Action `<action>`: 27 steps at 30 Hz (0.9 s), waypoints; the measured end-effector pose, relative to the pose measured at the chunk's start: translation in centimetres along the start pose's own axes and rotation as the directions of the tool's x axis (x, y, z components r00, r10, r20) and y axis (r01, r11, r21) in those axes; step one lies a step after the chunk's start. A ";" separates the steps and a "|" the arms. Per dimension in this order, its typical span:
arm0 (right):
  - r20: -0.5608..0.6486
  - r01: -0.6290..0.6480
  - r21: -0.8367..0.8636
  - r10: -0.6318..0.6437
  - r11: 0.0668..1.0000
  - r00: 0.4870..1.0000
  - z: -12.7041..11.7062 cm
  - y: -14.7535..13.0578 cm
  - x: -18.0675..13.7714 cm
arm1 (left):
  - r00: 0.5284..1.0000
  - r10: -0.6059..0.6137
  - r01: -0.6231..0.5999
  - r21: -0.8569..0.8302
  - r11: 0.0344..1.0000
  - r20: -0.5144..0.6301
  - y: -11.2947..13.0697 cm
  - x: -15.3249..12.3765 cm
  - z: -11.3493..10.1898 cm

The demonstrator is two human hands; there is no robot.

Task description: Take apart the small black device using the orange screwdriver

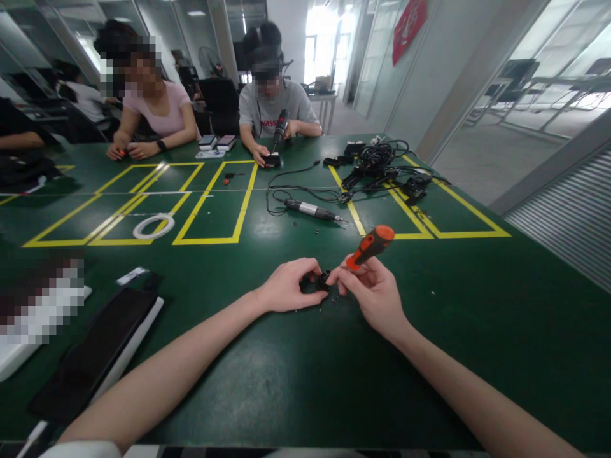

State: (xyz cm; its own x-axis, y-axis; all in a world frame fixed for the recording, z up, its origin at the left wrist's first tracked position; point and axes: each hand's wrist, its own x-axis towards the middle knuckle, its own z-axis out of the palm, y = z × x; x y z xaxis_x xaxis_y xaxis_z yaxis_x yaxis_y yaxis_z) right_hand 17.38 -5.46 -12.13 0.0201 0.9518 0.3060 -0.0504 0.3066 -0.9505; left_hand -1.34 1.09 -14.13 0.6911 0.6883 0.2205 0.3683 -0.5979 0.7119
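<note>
Between the thumb and fingers of my left hand [291, 285] is a small black round part [324, 278], resting on the green table [267, 375]. My right hand [377, 296] grips a screwdriver [372, 245] with an orange and black handle, tilted up to the right. Its shaft and tip are mostly hidden behind my right fingers, close beside the black part. A few tiny pieces, perhaps screws [335, 299], lie on the table just below my fingertips.
Ahead lies a corded electric screwdriver [312, 210]; a heap of black cables [377, 162] is at the back right. To the left are a roll of white tape [153, 226] and a black phone-like device [102, 350]. Two people sit across the table, one holding a power driver [280, 129].
</note>
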 end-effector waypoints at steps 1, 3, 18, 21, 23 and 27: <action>-0.004 0.001 -0.006 -0.001 1.000 1.000 0.0 0.0 0.0 | 1.000 0.001 -0.001 0.002 1.000 -0.001 0.0 0.0 0.0; -0.003 0.009 -0.018 -0.009 1.000 1.000 -0.1 0.0 0.1 | 1.000 0.001 -0.001 0.003 1.000 -0.006 0.1 0.0 0.0; 0.025 -0.002 -0.030 0.003 1.000 1.000 -0.3 -0.2 0.1 | 1.000 -0.002 0.002 0.002 1.000 -0.001 0.1 0.0 -0.1; 0.040 0.017 -0.021 -0.016 1.000 0.999 -0.4 -0.2 0.1 | 1.000 -0.003 0.003 0.003 1.000 -0.007 0.0 0.0 -0.1; 0.023 0.025 -0.018 -0.024 1.000 0.999 -0.3 -0.1 0.1 | 1.000 -0.008 0.008 0.010 1.000 -0.009 0.0 0.0 0.0; -0.020 0.016 -0.025 -0.017 1.000 1.000 -0.3 0.1 0.3 | 1.000 -0.012 0.012 0.023 1.000 -0.004 -0.2 0.0 0.1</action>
State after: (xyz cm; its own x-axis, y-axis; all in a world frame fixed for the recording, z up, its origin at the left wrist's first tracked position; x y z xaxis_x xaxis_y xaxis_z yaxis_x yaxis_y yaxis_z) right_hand 17.67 -5.19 -12.13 0.0413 0.9463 0.3206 -0.0249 0.3217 -0.9465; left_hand -1.37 1.15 -14.29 0.6842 0.6971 0.2141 0.3910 -0.5986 0.6992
